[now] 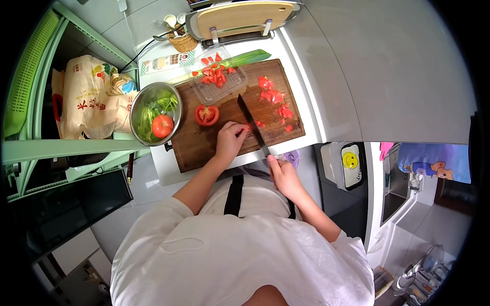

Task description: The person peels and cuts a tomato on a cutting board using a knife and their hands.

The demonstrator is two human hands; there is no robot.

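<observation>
My right hand grips the handle of a kitchen knife, its dark blade pointing away over the wooden cutting board. Just left of the blade, my left hand pinches a small piece of tomato against the board. Beyond that hand lies a tomato half, cut face up. Chopped tomato pieces are scattered along the board's right side. More cut tomato sits in a clear plastic tray at the board's far edge.
Left of the board, a metal bowl holds greens and a whole tomato. A leek lies behind the plastic tray. At the back stand a wicker basket with utensils and a rack with a light board. Bags fill the green shelf.
</observation>
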